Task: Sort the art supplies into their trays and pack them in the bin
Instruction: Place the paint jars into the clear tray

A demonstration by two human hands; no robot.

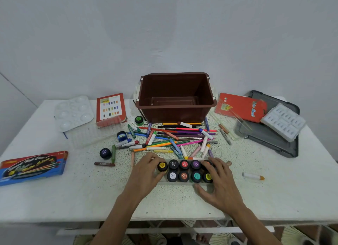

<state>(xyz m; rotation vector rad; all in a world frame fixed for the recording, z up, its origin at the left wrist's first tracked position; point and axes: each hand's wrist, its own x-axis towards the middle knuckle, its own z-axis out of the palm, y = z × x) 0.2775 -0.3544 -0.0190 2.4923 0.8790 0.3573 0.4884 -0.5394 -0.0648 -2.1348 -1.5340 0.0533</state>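
A white paint tray (182, 183) lies at the table's front middle, with two rows of black paint jars in it. My left hand (146, 169) grips the yellow-lidded jar (162, 165) at the tray's left end. My right hand (220, 180) holds the tray's right end: its fingers curl over a jar in the back row and its thumb lies on the front rim. Loose jars stand apart on the left: purple (105, 153), blue (122, 136) and green (139, 120). A pile of pencils and crayons (173, 136) lies in front of the empty brown bin (175, 98).
On the left are a clear tray (95, 135), a white palette (74, 113), a red box (111, 107) and a blue-red box (33, 167). On the right lie an orange box (241, 106) and a white tray (283, 121) on a grey lid (270, 135). A lone crayon (253, 176) lies nearer.
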